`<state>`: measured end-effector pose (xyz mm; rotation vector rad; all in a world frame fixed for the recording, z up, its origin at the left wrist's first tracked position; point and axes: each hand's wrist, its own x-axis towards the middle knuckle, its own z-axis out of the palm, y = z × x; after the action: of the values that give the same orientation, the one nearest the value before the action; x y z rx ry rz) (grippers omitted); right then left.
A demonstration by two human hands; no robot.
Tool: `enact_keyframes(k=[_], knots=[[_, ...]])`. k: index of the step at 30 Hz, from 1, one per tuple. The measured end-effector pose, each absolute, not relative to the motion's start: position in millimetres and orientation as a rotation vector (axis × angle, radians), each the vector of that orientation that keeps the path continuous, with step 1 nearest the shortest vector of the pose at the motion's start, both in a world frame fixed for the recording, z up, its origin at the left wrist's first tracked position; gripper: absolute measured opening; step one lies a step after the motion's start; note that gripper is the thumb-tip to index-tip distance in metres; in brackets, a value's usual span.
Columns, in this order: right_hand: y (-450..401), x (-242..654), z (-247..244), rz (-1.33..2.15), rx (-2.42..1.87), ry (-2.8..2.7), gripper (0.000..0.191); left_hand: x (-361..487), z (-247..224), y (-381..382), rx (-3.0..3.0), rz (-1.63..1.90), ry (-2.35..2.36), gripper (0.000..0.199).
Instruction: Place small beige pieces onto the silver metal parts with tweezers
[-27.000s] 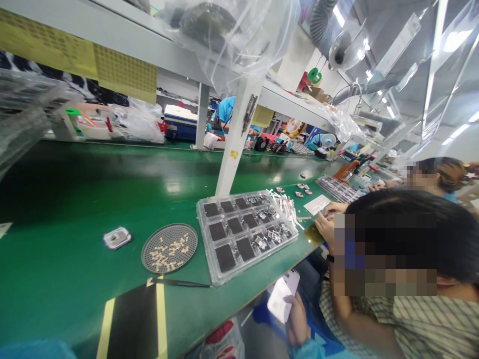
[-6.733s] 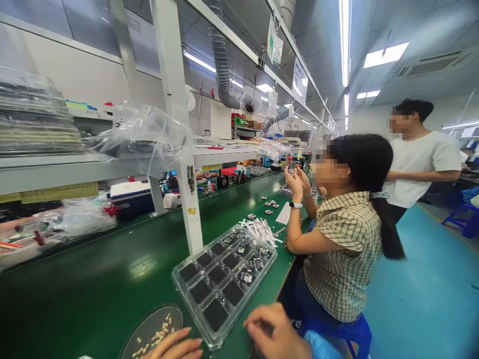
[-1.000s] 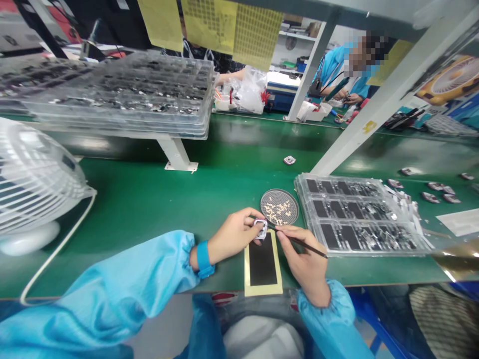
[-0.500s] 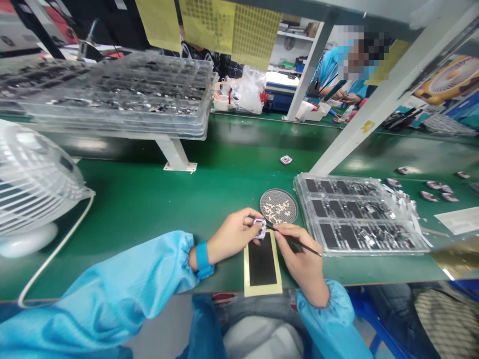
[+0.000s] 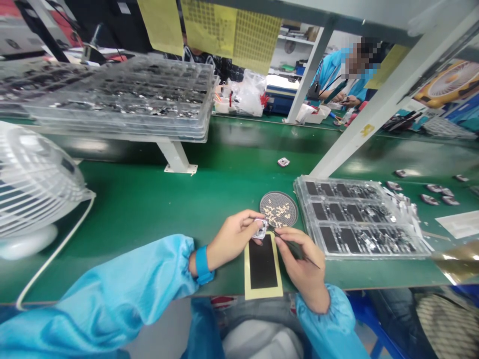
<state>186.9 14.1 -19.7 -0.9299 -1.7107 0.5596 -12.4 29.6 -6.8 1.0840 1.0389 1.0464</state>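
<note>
Between the thumb and fingers of my left hand [image 5: 237, 235] is a small square device housing [image 5: 261, 228], pale-rimmed with a dark inside. My right hand [image 5: 302, 257] pinches a thin dark pair of tweezers [image 5: 295, 243], its tip close to the housing's right side; whether it touches I cannot tell. Beneath both hands lies a black pad on a yellow sheet [image 5: 247, 279]. Just beyond them a round grey mesh dish [image 5: 266, 200] holds many tiny pale pieces [image 5: 279, 212].
A clear compartment tray [image 5: 310, 249] of small parts stands right. Loose housings [image 5: 429, 199] lie farther right, one single housing [image 5: 283, 162] at the back. A white fan [image 5: 37, 184] stands left; stacked trays [image 5: 127, 119] sit on the shelf above. A co-worker [image 5: 337, 75] sits opposite.
The tweezers have turned slightly in my right hand, their rear end now lower. My left hand keeps the housing in nearly the same place. The view has shifted slightly.
</note>
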Motion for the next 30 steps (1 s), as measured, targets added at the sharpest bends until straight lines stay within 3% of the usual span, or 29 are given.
enact_keyframes(k=[30], knots=[[12.2,179.1,-18.4,0.438,-0.871,-1.715,0.025,-8.7,-6.2,26.7,1.069,1.087,1.059,0.037]])
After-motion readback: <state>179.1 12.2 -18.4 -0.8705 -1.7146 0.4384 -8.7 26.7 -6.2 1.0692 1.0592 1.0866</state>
